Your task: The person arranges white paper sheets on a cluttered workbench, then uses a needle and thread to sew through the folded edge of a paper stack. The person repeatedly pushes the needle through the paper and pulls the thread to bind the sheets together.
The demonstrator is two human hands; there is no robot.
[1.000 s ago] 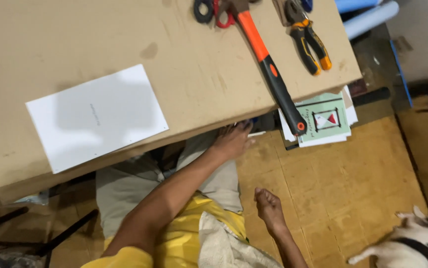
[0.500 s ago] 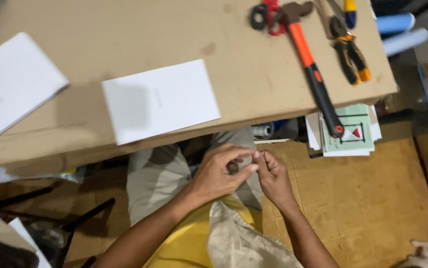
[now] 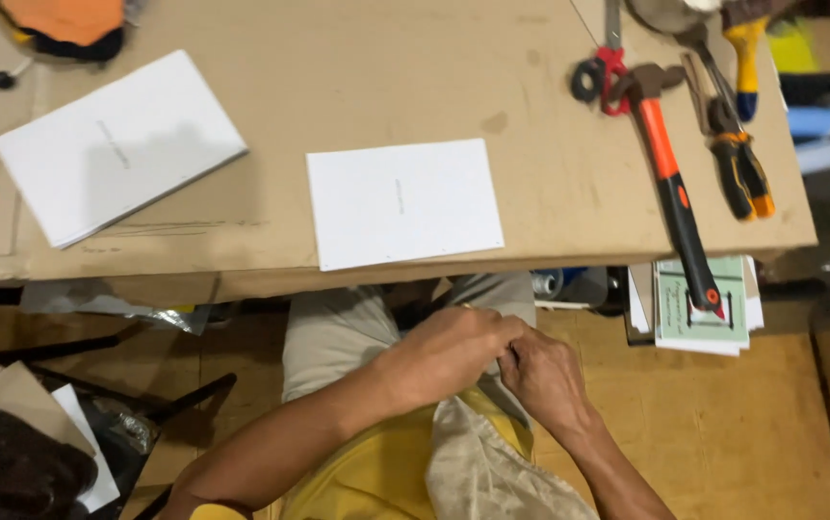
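Where fingertips meet: left hand (image 3: 449, 351), right hand (image 3: 542, 371).

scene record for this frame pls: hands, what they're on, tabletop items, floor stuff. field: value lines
left hand: left hand below the table edge, fingertips meeting the right hand over the lap
right hand: right hand curled against the left; anything pinched between them is hidden
under hands: beige cloth on the lap
surface: brown board table
paper: two white booklets, near and far
tools: orange-and-black-handled hammer overhanging the edge, red-handled scissors, orange-gripped pliers
below table: green-and-white leaflet stack
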